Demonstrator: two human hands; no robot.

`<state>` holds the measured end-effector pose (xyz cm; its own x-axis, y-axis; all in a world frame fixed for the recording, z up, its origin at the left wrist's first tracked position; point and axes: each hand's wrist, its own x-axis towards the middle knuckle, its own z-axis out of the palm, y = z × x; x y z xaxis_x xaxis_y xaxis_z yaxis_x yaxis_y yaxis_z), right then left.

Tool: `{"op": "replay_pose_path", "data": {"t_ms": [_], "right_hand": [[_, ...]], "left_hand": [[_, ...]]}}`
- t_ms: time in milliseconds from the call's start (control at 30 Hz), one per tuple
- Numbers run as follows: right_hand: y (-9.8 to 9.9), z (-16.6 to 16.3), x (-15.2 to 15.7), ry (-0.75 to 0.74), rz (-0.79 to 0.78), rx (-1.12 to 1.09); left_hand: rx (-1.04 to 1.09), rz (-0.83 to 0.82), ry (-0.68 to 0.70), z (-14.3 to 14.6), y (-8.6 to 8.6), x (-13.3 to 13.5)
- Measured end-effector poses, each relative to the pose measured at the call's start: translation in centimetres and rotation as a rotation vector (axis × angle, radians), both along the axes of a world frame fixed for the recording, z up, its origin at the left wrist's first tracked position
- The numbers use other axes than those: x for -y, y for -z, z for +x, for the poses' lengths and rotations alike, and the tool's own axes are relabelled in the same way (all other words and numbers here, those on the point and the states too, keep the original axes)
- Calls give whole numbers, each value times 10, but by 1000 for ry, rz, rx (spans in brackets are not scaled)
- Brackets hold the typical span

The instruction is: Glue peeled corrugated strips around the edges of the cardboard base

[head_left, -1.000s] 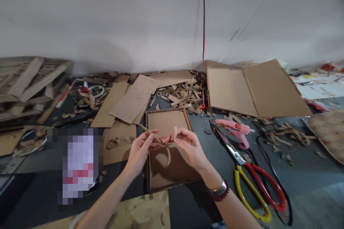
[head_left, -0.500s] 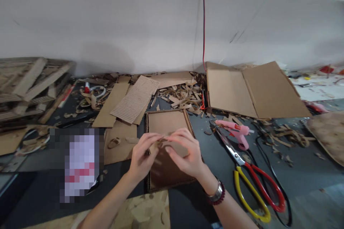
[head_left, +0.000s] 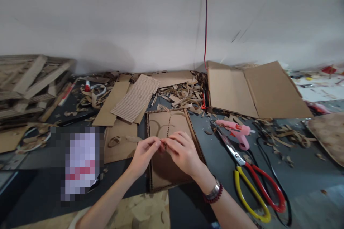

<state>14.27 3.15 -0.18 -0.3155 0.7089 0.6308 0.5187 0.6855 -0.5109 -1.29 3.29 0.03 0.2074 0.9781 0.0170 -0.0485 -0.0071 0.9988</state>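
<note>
Left hand (head_left: pixel 143 152) and right hand (head_left: pixel 182 152) meet fingertip to fingertip over the cardboard tray (head_left: pixel 161 177) on the worktop (head_left: pixel 309 171). Both are pinched closed on the near end of a thin corrugated strip (head_left: pixel 169 123). The strip's long axis runs straight away from them toward the tray's far edge. Scissors (head_left: pixel 252 182) and glue gun (head_left: pixel 236 130) lie to the right, untouched.

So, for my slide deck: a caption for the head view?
Over a cardboard panel, left hand and right hand pinch a thin cardboard strip; glue gun and scissors beside.
</note>
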Motion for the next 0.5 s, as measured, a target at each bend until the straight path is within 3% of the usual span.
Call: {"op": "replay_pose_path", "data": {"t_ms": [133, 500], "right_hand": [[3, -1, 0, -11, 9, 80], [1, -2, -2, -103, -110, 21]], "left_hand": [[61, -140, 54, 2, -4, -4], [225, -374, -1, 1, 1, -6]]}}
